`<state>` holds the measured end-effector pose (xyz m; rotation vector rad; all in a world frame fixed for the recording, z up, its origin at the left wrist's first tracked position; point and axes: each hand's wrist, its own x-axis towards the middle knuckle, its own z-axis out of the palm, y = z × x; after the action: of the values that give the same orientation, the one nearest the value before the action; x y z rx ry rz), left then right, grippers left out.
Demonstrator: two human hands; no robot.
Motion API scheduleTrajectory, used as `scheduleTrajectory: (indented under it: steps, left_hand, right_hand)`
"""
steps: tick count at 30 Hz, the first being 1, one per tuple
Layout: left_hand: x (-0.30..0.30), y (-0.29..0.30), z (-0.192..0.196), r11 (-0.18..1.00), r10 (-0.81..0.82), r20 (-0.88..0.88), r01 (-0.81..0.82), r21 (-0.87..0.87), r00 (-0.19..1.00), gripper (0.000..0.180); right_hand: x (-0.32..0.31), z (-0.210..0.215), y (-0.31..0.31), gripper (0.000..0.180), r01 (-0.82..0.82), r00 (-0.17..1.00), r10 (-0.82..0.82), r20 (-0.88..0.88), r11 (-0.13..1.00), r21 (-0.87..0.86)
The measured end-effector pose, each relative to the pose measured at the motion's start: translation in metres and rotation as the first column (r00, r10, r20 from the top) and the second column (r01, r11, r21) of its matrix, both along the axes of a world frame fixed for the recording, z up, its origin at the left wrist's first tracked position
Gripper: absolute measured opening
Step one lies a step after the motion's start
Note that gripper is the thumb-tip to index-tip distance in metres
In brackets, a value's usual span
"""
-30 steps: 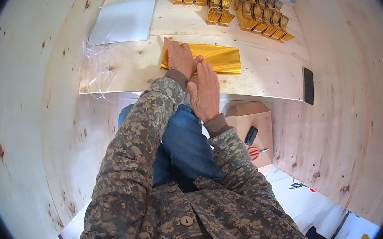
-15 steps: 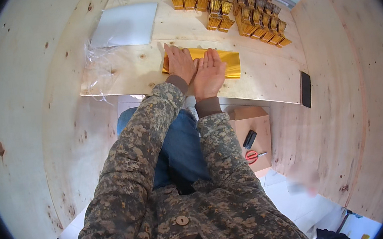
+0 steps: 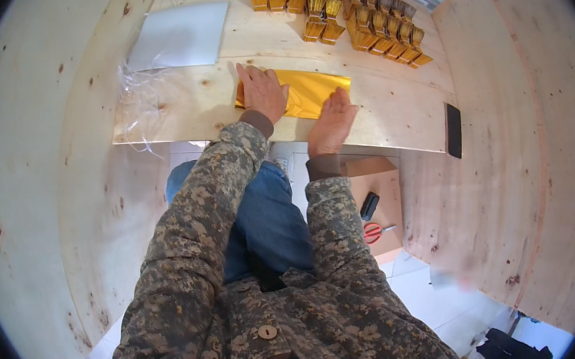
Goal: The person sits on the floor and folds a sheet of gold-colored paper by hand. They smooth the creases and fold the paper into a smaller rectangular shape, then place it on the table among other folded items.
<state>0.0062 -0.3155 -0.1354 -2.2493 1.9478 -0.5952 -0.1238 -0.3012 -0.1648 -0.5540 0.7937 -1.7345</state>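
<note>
A shiny gold foil sheet or stack of sheets point(image 3: 306, 93) lies crosswise near the front edge of the wooden table. Across its left end rests my left hand point(image 3: 264, 94), palm down with the fingers stretched out. My right hand point(image 3: 333, 122) touches the foil's lower right part, fingers extended and close together. Neither hand grips anything. Whether the foil is folded under my left hand is hidden.
Rows of folded, banded gold paper bundles point(image 3: 384, 29) stand at the back right. A white sheet stack point(image 3: 179, 36) and clear plastic strands point(image 3: 139, 100) lie at left. Below, a cardboard box point(image 3: 377, 170) carries red-handled scissors point(image 3: 374, 232) and a black stapler-like object point(image 3: 369, 206).
My right hand has slid away from my left, rightward and toward me, uncovering the foil's middle. My left hand stays on the left end.
</note>
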Motion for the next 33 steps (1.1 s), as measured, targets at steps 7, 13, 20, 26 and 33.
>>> scheduleTrajectory:
  steps: [7, 13, 20, 26, 33]
  left_hand:
    - [0.000, 0.000, 0.005, 0.998, 0.014, -0.062, -0.010, 0.061, 0.998, 0.050]
    - [-0.001, 0.002, 0.009, 0.997, 0.013, -0.055, -0.009, 0.080, 0.998, 0.052]
    - [-0.002, -0.001, 0.012, 0.980, 0.062, -0.107, -0.040, 0.194, 0.992, 0.060]
    - [-0.003, -0.002, 0.013, 0.981, 0.055, -0.074, -0.040, 0.188, 0.996, 0.059]
    - [0.001, 0.001, 0.028, 0.969, 0.138, -0.224, -0.084, 0.234, 0.965, 0.056]
  right_hand:
    - [-0.064, 0.017, 0.006, 0.064, 0.177, 0.981, -0.169, -0.092, 0.980, 0.093]
    - [-0.067, 0.058, -0.008, 0.031, 0.143, 0.529, -0.240, -0.814, 0.971, -0.193]
    - [-0.034, 0.050, -0.038, 0.015, -0.401, -0.126, -0.266, -0.956, 0.895, -0.196]
    - [-0.060, 0.034, -0.045, 0.021, -0.440, -0.216, -0.301, -0.929, 0.879, -0.183]
    - [-0.065, 0.020, -0.046, 0.026, -0.464, -0.232, -0.343, -0.910, 0.862, -0.206]
